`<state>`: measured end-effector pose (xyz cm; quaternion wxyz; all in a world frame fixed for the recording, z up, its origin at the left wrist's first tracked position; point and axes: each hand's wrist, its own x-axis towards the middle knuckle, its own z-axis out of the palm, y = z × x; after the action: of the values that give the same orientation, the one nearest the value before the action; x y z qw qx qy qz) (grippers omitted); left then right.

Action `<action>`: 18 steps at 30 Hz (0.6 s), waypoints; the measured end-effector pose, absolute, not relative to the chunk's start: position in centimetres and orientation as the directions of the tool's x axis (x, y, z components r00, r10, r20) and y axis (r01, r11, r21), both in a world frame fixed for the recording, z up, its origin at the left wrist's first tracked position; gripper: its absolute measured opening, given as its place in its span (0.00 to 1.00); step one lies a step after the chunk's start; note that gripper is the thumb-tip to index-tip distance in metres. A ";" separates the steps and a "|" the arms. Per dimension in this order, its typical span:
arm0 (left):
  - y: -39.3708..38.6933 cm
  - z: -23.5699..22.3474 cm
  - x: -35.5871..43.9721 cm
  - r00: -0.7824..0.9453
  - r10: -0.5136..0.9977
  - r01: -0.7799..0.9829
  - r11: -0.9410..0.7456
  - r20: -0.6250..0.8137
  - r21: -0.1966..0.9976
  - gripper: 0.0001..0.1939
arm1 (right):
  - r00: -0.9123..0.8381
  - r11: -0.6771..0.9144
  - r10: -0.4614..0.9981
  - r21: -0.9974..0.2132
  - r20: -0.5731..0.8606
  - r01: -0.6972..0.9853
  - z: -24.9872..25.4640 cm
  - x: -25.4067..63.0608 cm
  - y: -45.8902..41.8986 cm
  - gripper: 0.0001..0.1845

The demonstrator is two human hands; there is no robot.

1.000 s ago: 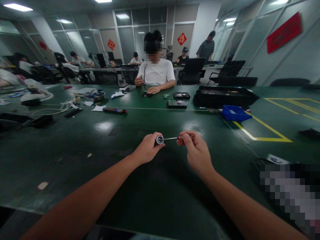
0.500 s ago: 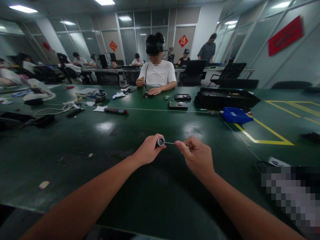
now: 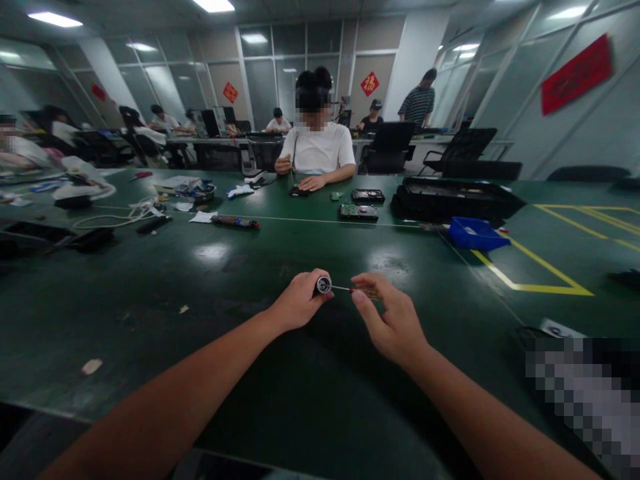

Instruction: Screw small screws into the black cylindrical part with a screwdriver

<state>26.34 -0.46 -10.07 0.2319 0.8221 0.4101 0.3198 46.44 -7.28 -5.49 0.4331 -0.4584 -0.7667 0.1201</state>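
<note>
My left hand (image 3: 299, 300) is closed around a dark cylindrical part (image 3: 324, 285), whose round silver-rimmed end faces me. A screwdriver (image 3: 341, 289) reaches across with its thin metal shaft, the tip at that round end. Its handle, which looks see-through, lies in my right hand (image 3: 393, 313). There the index finger and thumb are loosened around the handle, and the other fingers are partly hidden. Both hands are above the green table (image 3: 240, 273).
Across the table a person (image 3: 317, 150) in a white shirt works on a small dark part. Hard drives (image 3: 359, 212), a blue bin (image 3: 477, 233) and a long black tray (image 3: 450, 198) stand beyond my hands. A marker-like tool (image 3: 235, 221) and cables (image 3: 120, 217) lie at left.
My right thumb and index finger have spread apart from their tighter grip on the screwdriver handle. The left hand keeps its hold. The whole view has shifted slightly.
</note>
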 end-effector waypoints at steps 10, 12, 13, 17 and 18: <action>-0.8 -9.8 26.6 0.432 0.822 0.557 -0.566 0.371 0.607 0.06 | 0.169 0.319 0.928 -0.943 0.331 0.095 -7.2 45.9 -5.8 0.15; -0.9 -9.5 26.7 0.426 0.806 0.568 -0.592 0.411 0.572 0.05 | 0.205 0.262 0.948 -0.963 0.244 -0.067 -7.6 46.0 -5.1 0.16; -1.0 -9.4 26.7 0.431 0.796 0.572 -0.606 0.426 0.553 0.06 | 0.192 0.221 0.962 -0.967 0.195 -0.127 -7.7 46.1 -4.9 0.17; -1.0 -9.1 26.8 0.455 0.793 0.580 -0.609 0.405 0.541 0.07 | 0.183 0.145 0.977 -0.974 0.112 -0.175 -8.0 46.6 -4.3 0.17; -1.0 -9.1 26.8 0.455 0.798 0.577 -0.602 0.394 0.552 0.06 | 0.219 0.171 0.967 -0.972 0.133 -0.162 -7.9 46.7 -4.3 0.16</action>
<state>26.82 -0.97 -9.09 0.1725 0.8354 0.4116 0.3208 46.74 -4.27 -7.94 0.6292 -0.4621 -0.4353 0.4484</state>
